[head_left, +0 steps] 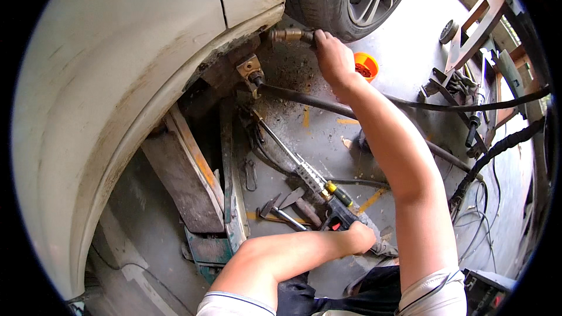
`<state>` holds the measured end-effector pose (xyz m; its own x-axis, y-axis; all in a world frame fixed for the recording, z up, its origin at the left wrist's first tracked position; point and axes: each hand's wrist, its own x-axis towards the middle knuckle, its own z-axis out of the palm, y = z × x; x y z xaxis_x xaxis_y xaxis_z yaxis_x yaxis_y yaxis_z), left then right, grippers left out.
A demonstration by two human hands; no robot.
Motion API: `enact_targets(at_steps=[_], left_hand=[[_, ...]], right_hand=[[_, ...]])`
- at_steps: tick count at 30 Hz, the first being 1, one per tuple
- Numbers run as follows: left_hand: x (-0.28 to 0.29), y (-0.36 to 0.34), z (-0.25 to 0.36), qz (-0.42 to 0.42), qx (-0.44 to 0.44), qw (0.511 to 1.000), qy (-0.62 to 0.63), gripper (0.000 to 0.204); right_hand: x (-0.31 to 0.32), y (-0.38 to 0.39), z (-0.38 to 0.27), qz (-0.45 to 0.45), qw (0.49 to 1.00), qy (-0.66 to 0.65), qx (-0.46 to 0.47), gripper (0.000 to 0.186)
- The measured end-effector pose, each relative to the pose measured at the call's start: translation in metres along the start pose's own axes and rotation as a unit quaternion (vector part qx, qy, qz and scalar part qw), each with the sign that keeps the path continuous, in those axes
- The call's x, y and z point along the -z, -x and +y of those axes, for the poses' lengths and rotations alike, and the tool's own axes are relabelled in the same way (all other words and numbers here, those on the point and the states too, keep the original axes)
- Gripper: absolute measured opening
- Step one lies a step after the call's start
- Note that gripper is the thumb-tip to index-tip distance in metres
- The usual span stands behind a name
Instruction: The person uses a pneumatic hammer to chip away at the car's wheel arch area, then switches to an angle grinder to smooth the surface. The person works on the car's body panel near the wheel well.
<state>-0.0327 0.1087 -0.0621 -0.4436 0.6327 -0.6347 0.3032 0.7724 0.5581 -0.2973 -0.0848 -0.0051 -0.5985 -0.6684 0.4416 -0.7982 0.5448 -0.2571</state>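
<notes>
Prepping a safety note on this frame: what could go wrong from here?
1. The right hand grips a metal tool close to the tire; if it slips, knuckles might get scraped.
2. The orange cup of reddish bits shows beside the right wrist; a backward swing could tip it, though depth is hard to judge.
3. Hammers lie loose by the left forearm in this view and might get knocked.
</notes>
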Motion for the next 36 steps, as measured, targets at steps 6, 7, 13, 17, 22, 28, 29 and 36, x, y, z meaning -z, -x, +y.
enact_targets(at_steps=[6,7,13,17,22,28,29,36], left_hand=[[-0.019,-0.018,-0.02,0.069,0.039,0.995,0.058,0.026],[-0.018,-0.023,-0.018,0.087,0.029,0.994,0.055,0.025],[-0.022,0.006,-0.025,0.126,0.022,0.991,0.044,0.018],[-0.018,-0.001,-0.027,0.006,0.015,1.0,0.0,0.024],[-0.012,-0.016,-0.022,-0.039,0.024,0.999,0.019,0.029],[0.004,-0.039,-0.048,0.145,0.042,0.989,0.0,0.023],[0.014,-0.04,-0.053,0.285,-0.011,0.958,0.001,0.014],[0.165,-0.046,-0.074,0.634,0.129,0.757,-0.09,0.021]], right_hand=[[-0.036,0.008,0.021,-0.077,0.987,0.097,-0.098,0.017],[-0.043,0.012,0.026,-0.072,0.978,0.138,-0.139,0.017],[-0.045,0.047,0.056,-0.321,0.929,0.049,-0.178,0.029],[0.021,0.127,0.114,-0.19,0.98,0.0,-0.065,0.028],[0.132,0.279,0.248,-0.395,0.875,0.027,-0.278,0.054],[0.147,0.353,0.335,-0.296,0.918,0.174,-0.2,0.051],[0.156,0.358,0.341,-0.299,0.917,0.158,-0.21,0.048],[0.153,0.351,0.399,-0.063,0.901,0.014,-0.428,0.044]])
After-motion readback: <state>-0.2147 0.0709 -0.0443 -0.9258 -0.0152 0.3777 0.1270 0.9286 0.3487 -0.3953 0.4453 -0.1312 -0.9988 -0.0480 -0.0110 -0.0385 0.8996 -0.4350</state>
